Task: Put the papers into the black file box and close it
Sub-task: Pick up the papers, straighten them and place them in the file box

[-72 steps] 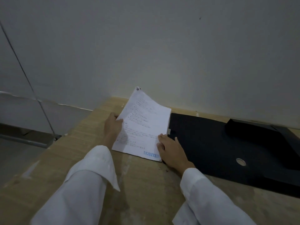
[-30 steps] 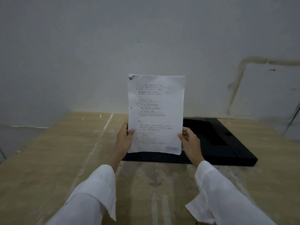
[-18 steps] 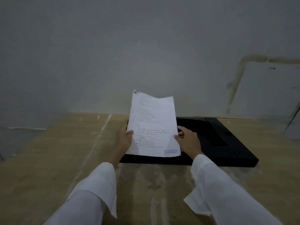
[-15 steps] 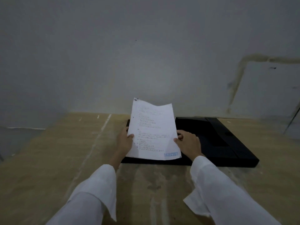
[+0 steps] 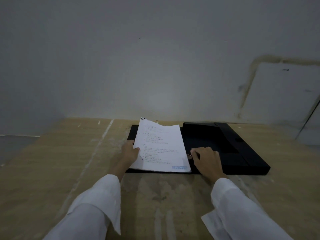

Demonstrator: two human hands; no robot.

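The black file box (image 5: 230, 148) lies open and flat on the wooden table, against the wall. White printed papers (image 5: 161, 146) with a blue stamp at the lower right corner lie tilted over the box's left half. My left hand (image 5: 129, 151) pinches the papers' left edge. My right hand (image 5: 207, 158) rests on the box just right of the papers, fingers curled, apart from the sheet. A small round metal ring (image 5: 189, 156) on the box shows beside my right fingers.
The wooden table (image 5: 69, 170) runs wide to the left and towards me. A grey wall (image 5: 155, 66) stands right behind the box. The table's left edge drops off at the far left.
The papers came down from upright in front of me to lying low over the box's left half. My right hand let go of their right edge and now rests on the box.
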